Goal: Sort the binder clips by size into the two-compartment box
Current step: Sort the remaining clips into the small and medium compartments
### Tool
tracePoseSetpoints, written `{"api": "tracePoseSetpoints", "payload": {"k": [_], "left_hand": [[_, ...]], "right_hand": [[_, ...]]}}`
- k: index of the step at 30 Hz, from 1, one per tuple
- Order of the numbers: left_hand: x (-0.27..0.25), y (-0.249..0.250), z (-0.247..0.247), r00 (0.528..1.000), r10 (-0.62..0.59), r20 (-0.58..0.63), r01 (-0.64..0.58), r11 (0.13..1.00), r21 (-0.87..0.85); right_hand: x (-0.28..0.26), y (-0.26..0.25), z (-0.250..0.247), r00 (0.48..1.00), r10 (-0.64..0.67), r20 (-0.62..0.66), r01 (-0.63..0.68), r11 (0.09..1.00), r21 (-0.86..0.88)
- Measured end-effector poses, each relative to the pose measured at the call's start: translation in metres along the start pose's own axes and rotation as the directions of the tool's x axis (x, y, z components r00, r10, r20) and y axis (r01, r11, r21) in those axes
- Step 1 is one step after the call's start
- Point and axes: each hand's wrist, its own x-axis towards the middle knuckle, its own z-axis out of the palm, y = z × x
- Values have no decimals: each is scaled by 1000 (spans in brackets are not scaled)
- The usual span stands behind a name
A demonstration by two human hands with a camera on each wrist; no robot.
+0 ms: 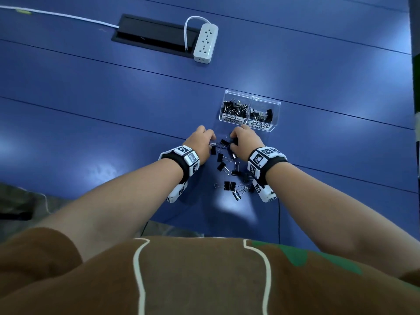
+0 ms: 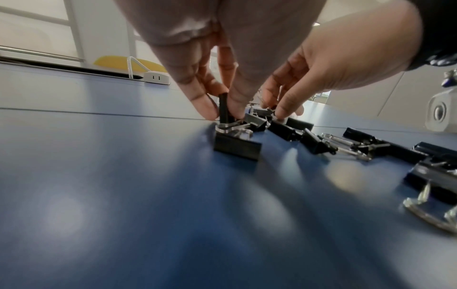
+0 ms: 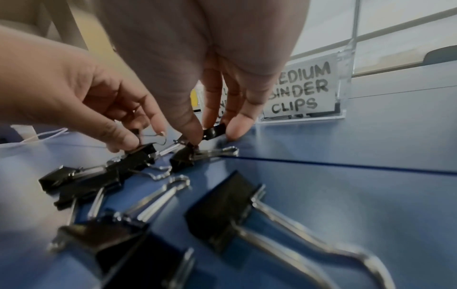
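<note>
Several black binder clips [image 1: 229, 171] lie loose on the blue table between my wrists. My left hand [image 1: 211, 142] pinches one black clip [image 2: 223, 106] between thumb and fingertip, standing it on end at the pile's far left. My right hand [image 1: 232, 142] pinches another black clip [image 3: 214, 131] at the pile's far right, just off the table. The clear two-compartment box [image 1: 251, 97] stands just beyond my right hand. Its left half is labelled small and its right half medium [image 3: 300, 91]. Both halves hold clips.
A white power strip [image 1: 205, 43] and a black cable hatch [image 1: 150, 34] sit far back on the table [image 1: 102, 114]. A white cable [image 1: 56, 14] runs off to the left. The table's front edge lies close to my torso.
</note>
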Motion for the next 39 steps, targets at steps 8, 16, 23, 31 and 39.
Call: {"api": "tracePoseSetpoints", "payload": {"k": [8, 16, 23, 31, 39], "left_hand": [[-5, 2, -13, 993, 35, 110, -29, 998, -52], [-3, 6, 0, 985, 35, 168, -58, 989, 136], [-6, 6, 3, 987, 133, 87, -145, 978, 149], [-5, 8, -3, 985, 110, 130, -119, 991, 62], [17, 45, -24, 989, 145, 11, -144, 988, -52]], "right_hand": [[-25, 6, 4, 994, -14, 111, 26, 994, -108], [-31, 3, 12, 997, -4, 72, 10, 997, -83], [-34, 7, 13, 998, -62, 2, 62, 996, 64], [-30, 21, -10, 999, -45, -24, 47, 995, 87], [6, 44, -81, 925, 182, -334, -106, 967, 231]]}}
